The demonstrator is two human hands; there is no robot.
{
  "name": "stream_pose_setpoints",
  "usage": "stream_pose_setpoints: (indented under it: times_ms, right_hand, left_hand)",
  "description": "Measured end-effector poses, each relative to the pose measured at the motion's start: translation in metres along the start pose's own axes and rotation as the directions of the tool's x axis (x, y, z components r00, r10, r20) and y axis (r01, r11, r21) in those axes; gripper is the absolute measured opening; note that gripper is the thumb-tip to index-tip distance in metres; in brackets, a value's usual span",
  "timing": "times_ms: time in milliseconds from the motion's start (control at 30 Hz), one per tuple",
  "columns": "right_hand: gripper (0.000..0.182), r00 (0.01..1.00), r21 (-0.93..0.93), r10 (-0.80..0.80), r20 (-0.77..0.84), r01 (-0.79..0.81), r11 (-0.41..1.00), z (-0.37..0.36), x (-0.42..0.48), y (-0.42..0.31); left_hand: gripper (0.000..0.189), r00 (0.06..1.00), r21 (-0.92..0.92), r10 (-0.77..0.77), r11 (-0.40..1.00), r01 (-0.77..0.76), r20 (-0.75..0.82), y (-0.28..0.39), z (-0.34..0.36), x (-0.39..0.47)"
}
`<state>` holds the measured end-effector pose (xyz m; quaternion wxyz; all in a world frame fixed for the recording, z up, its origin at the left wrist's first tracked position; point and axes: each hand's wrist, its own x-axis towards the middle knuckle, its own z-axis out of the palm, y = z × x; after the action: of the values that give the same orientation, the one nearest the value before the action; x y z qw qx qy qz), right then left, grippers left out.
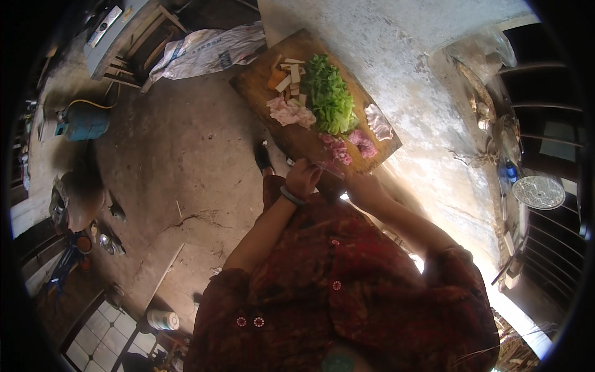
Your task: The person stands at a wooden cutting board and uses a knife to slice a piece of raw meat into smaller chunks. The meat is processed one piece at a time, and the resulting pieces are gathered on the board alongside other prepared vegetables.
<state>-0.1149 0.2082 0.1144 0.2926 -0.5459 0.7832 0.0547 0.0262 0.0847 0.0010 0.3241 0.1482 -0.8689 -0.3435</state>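
My left hand [303, 178], with a grey band at the wrist, is curled at the near edge of a wooden cutting board [253, 86]. My right hand [367, 189] is closed at the near right corner. Between them stretches a thin, shiny, see-through piece [331, 169], apparently plastic, with both hands' fingers at its ends. Pink raw meat [340, 151] lies just beyond it, beside another meat piece [362, 143]. Chopped green leaves [329, 97] fill the board's middle. To their left are pale cut strips [294, 76] and pale, fatty-looking meat [290, 113]. A pale crumpled piece [379, 122], unclear in kind, lies at the right edge.
A concrete wall [399, 56] rises along the board's right side. A woven sack [209, 51] lies beyond it at upper left, beside a wooden stand [135, 51]. A blue gas cylinder [88, 124] stands far left. The floor [181, 153] is cracked concrete; a white bucket [162, 320] stands lower left.
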Motion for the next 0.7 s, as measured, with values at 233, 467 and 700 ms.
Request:
stream_pose_setpoints:
  times_ms: [233,467,700]
  right_hand:
    - [0.024,0.994,0.133,-0.106,0.016,0.103,0.986,-0.019,0.029,-0.023]
    - [0.028,0.996,0.051,0.031,0.079,-0.035,0.998,0.019,0.016,0.020]
    - [0.035,0.962,0.259,0.130,-0.240,-0.066,0.964,-0.009,0.036,0.008]
  left_hand:
    - [0.013,1.000,0.011,-0.003,1.000,0.003,-0.027,-0.004,0.009,-0.007]
    - [0.013,0.999,-0.060,-0.034,0.998,0.034,0.004,0.004,-0.004,0.005]
    - [0.014,0.999,-0.117,-0.033,0.993,0.030,-0.026,0.000,0.000,0.002]
